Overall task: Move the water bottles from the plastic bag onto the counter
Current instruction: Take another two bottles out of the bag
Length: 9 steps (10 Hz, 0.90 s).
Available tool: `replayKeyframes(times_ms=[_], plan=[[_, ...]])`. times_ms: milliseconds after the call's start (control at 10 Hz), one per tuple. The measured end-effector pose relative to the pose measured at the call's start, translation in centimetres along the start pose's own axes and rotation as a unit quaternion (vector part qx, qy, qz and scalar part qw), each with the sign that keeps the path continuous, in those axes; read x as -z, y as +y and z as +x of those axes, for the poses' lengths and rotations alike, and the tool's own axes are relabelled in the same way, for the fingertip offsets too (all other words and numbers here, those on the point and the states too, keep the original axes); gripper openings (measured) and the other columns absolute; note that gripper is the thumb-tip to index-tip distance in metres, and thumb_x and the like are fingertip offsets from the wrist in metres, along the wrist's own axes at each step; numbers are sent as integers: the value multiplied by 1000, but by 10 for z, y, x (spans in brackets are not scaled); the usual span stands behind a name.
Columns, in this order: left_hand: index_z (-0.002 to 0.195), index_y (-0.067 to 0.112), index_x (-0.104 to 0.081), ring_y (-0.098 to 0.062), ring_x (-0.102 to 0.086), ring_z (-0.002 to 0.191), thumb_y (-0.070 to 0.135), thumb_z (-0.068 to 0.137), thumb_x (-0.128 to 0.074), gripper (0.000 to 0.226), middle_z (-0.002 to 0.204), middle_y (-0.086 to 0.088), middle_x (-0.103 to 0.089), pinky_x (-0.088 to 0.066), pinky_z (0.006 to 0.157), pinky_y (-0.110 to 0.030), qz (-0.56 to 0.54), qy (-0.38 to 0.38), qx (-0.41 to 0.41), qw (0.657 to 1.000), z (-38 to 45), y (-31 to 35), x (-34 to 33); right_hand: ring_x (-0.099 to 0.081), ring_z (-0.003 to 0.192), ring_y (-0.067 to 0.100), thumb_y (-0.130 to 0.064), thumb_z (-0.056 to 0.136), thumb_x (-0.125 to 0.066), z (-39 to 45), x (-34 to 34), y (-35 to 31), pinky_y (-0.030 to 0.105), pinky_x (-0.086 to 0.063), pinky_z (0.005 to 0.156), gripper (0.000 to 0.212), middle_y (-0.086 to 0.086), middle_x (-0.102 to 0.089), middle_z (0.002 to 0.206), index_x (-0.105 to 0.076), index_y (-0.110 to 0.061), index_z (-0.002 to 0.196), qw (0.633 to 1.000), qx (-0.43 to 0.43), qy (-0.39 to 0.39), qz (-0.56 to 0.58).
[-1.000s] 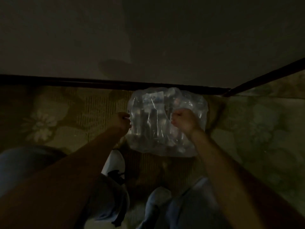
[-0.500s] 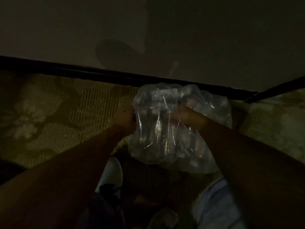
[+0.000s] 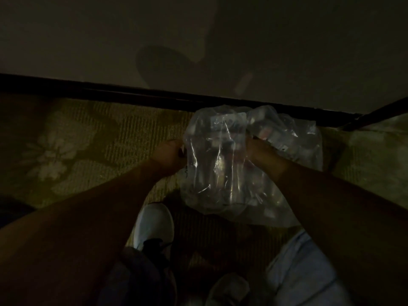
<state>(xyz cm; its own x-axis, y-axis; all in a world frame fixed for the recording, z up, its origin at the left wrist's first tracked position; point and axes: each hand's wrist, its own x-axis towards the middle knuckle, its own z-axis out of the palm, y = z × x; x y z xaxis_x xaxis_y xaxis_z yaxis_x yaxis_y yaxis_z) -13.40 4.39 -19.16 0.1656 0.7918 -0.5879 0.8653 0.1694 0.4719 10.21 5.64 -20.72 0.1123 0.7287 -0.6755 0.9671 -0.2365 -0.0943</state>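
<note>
The plastic bag (image 3: 242, 164) of water bottles (image 3: 218, 155) sits further right than a second ago; left hand (image 3: 170, 154) and right hand (image 3: 262, 151) grip its film, the bag between them above the patterned carpet (image 3: 88, 146).

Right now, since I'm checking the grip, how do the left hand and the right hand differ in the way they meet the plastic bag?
The left hand grips the plastic bag at its left edge, clear of the film; the right hand grips further in, with bag film bulging beyond it on the right. Dark nails show on the left hand's fingers; the right hand's fingers are hidden. Both pinch the bag near its top, above the floral carpet.
</note>
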Motion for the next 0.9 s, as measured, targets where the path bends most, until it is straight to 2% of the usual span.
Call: replayKeyframes(times_ms=[100, 200, 300, 400, 500, 600, 700, 800, 900], plan=[[131, 12, -54, -20, -60, 92, 22, 92, -65, 42, 118, -10, -62, -53, 73, -32, -41, -11, -14, 999, -4, -8, 5, -42, 132, 43, -8, 103, -34, -8, 4, -3, 48, -32, 109, 38, 26, -45, 143, -44, 6, 137, 999, -2, -10, 37], [136, 19, -53, -24, -64, 97, 31, 92, -65, 47, 120, -8, -60, -57, 83, -41, -81, -13, -15, 997, -8, -12, 7, -41, 135, 42, -7, 103, -34, -11, 7, -7, 48, -31, 111, 39, 26, -43, 145, -42, 4, 139, 999, -25, -22, 2], [135, 20, -53, -22, -64, 98, 34, 92, -63, 46, 121, -1, -57, -54, 79, -34, -128, -7, 0, 992, -9, -11, 9, -38, 137, 41, -9, 103, -34, -4, 5, -10, 48, -30, 112, 40, 24, -40, 148, -40, 0, 142, 998, -58, -38, -2], [131, 22, -57, -17, -63, 97, 32, 90, -68, 44, 116, 6, -57, -50, 73, -26, -149, 46, 4, 988, -13, -9, 7, -39, 136, 40, -10, 104, -34, -1, 0, -5, 47, -32, 111, 40, 24, -41, 147, -41, 3, 140, 998, -60, -27, 3], [115, 20, -61, -8, -63, 86, 27, 88, -70, 29, 107, 6, -60, -44, 60, -15, -175, 94, -7, 980, -18, -11, 1, -38, 136, 41, -13, 103, -38, -4, 3, -9, 47, -31, 111, 41, 24, -39, 148, -39, 4, 141, 997, -55, -45, 27], [104, 18, -59, -12, -65, 90, 29, 85, -74, 26, 105, 3, -62, -48, 60, -16, -203, 119, -13, 972, -22, -15, 0, -36, 137, 42, -12, 100, -44, -7, 5, -5, 47, -30, 111, 46, 24, -38, 148, -37, 2, 143, 998, -33, -24, 49], [106, 16, -57, -6, -57, 85, 35, 84, -74, 34, 102, 6, -58, -40, 56, -15, -161, 129, 9, 978, -22, -12, 3, -37, 136, 42, -12, 102, -37, -17, 8, 0, 49, -29, 112, 41, 26, -40, 146, -41, 4, 140, 997, -6, -12, 76], [110, 15, -54, 0, -50, 75, 36, 85, -73, 37, 92, 9, -52, -37, 53, -17, -161, 124, 43, 978, -18, -5, 5, -36, 136, 41, -12, 102, -37, -25, 16, -9, 45, -28, 111, 42, 26, -40, 146, -41, 5, 140, 992, -25, -15, 122], [127, 13, -50, -7, -55, 81, 30, 85, -73, 51, 108, 0, -55, -44, 57, -21, -193, 99, 84, 973, -16, 0, 9, -35, 138, 38, -11, 103, -37, -37, 24, -18, 37, -28, 109, 43, 26, -38, 148, -38, 8, 141, 979, -31, -21, 201]])
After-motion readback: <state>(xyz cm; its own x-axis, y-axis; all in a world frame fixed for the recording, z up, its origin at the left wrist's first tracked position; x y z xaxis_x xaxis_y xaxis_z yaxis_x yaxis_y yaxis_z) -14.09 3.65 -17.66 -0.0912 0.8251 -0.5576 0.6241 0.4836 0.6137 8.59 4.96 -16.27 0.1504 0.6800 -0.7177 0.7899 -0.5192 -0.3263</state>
